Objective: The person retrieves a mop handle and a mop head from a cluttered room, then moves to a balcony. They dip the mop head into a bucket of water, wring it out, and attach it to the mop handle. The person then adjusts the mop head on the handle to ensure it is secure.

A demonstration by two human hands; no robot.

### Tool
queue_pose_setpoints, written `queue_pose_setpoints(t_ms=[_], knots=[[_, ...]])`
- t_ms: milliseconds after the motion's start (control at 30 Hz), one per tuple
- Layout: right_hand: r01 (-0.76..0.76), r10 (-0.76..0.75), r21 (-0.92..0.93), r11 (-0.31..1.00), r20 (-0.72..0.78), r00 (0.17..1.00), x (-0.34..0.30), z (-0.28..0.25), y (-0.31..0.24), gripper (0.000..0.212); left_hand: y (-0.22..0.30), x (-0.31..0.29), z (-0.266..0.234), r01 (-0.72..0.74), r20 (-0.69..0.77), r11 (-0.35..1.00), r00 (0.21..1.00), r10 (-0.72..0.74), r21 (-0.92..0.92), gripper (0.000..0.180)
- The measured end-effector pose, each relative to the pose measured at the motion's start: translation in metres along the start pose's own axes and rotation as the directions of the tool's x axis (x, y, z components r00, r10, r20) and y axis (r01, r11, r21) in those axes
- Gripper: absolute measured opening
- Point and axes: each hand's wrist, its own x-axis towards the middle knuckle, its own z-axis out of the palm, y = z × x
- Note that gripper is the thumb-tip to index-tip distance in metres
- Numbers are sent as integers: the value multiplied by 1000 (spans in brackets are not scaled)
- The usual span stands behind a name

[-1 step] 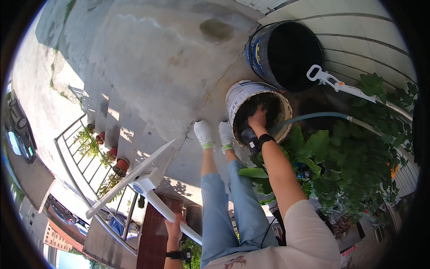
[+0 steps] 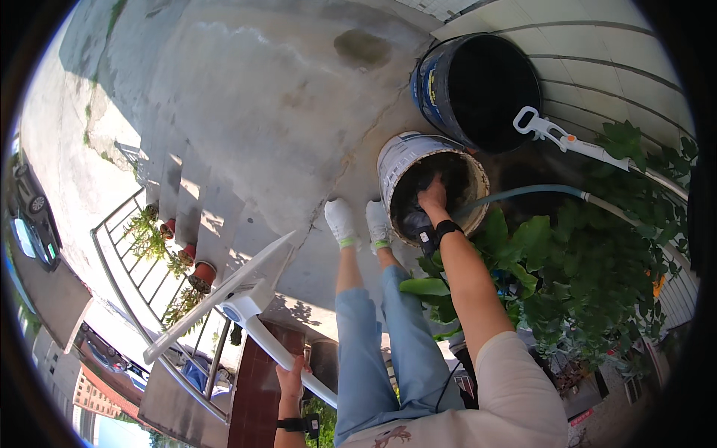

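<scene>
My right hand (image 2: 434, 197) reaches down into a white bucket (image 2: 398, 160) with a stained rim and dark contents. Its fingers are closed by a dark, wet-looking thing (image 2: 427, 179) that I cannot make out. A blue-grey hose (image 2: 523, 193) dips over the same rim from the right. Off to the lower left, my left hand (image 2: 291, 379) is wrapped round the white pole (image 2: 269, 345) of a flat-headed mop. The mop's long, narrow head (image 2: 216, 299) is raised and slanted, apart from the white bucket.
A larger black bucket (image 2: 489, 93) stands just beyond the white one. To the right, a white handle with a grip loop (image 2: 549, 134) reaches over it near leafy plants (image 2: 575, 261). At left are a metal railing (image 2: 119, 261) and potted plants (image 2: 202, 278) by the steps.
My right hand has shifted slightly inside the white bucket, and a dark thing shows more at its fingertips. The mop and my left hand look the same.
</scene>
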Motion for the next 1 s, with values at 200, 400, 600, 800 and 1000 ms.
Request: queue_pose_setpoints(t_ms=[200, 400, 600, 800, 1000], knots=[[-155, 169, 440, 884, 9, 986, -31, -31, 1, 82, 6, -7, -14, 28, -24, 998, 999, -26, 63, 15], [-418, 159, 866, 276, 388, 908, -32, -51, 46, 84, 13, -11, -4, 24, 54, 993, 998, -30, 113, 16], [-544, -22, 808, 224, 562, 827, -64, -46, 14, 77, 14, -15, -8, 12, 72, 992, 997, -21, 123, 17], [276, -271, 12, 961, -157, 950, -81, -24, -45, 80, 11, -7, -19, -33, 54, 982, 998, 23, 184, 14], [66, -68, 12, 998, 125, 990, -58, 27, -20, 76, 12, 4, -11, 6, 49, 972, 999, -18, 235, 16]])
